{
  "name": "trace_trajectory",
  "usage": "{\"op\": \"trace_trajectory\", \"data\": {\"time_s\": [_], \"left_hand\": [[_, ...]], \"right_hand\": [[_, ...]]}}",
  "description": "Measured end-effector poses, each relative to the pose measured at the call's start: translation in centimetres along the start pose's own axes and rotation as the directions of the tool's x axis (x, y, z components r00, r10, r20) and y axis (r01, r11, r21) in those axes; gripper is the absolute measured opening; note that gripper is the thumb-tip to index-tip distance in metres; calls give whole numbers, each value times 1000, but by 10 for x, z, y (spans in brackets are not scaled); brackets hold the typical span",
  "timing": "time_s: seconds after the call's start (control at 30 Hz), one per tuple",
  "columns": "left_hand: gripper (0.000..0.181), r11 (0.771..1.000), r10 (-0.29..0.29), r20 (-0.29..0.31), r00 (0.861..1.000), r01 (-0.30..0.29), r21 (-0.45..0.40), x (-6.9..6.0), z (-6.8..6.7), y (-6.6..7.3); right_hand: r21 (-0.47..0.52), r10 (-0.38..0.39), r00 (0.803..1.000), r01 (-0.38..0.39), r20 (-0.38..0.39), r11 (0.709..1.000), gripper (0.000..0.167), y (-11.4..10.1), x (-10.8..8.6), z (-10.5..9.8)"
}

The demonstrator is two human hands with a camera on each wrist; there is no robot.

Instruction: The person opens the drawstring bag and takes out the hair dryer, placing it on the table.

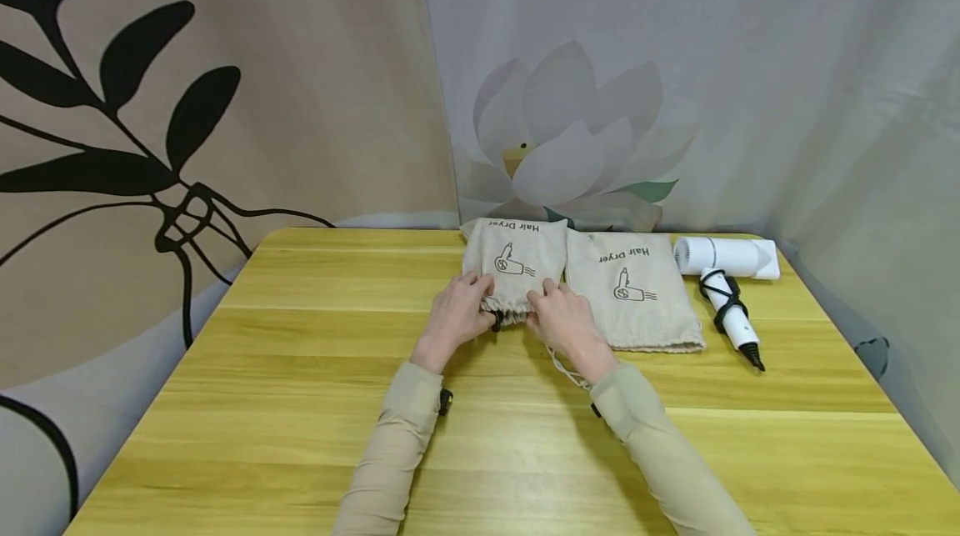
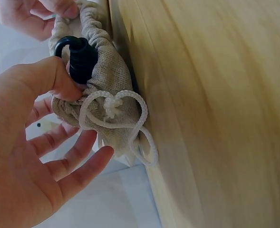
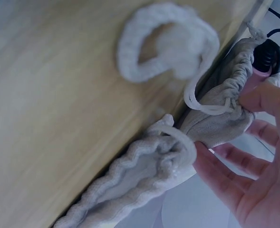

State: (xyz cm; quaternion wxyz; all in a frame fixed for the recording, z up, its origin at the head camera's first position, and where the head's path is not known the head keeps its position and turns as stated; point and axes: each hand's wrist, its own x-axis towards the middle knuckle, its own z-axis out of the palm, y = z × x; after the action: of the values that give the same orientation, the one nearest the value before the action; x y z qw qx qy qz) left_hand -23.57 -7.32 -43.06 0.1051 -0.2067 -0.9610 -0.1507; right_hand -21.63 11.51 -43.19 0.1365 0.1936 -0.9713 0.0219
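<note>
A beige drawstring pouch (image 1: pixel 517 284) printed "Hair Dryer" lies at the table's back middle, its gathered mouth facing me. My left hand (image 1: pixel 459 311) pinches the left side of the mouth, thumb on the gathered cloth in the left wrist view. On the right side, my right hand (image 1: pixel 566 323) grips the mouth's edge between thumb and fingers. From the mouth pokes a black ribbed cord end (image 2: pixel 82 61), with a bit of a pink item (image 3: pixel 254 79) below it; the rest is hidden inside. A knotted white drawstring (image 2: pixel 142 107) hangs at the left end.
A second "Hair Dryer" pouch (image 1: pixel 633 323) lies flat just right of the first, its gathered mouth (image 3: pixel 120 175) slightly parted. Farther right are a white roll (image 1: pixel 723 257) and a white stick-shaped tool (image 1: pixel 735 323) wrapped in black cord. Curtains stand behind the wooden table (image 1: pixel 315 436).
</note>
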Motion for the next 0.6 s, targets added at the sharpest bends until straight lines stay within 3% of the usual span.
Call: {"op": "trace_trajectory", "data": {"time_s": [0.4,0.6], "left_hand": [[28,999,-40,17,999,40,-23,-3,-2,-6],[27,999,-32,13,999,33,-23,-4,-2,-7]], "right_hand": [[9,18,999,-18,42,1000,21,5,-1,-3],[18,12,1000,-12,18,1000,19,8,-3,-1]]}}
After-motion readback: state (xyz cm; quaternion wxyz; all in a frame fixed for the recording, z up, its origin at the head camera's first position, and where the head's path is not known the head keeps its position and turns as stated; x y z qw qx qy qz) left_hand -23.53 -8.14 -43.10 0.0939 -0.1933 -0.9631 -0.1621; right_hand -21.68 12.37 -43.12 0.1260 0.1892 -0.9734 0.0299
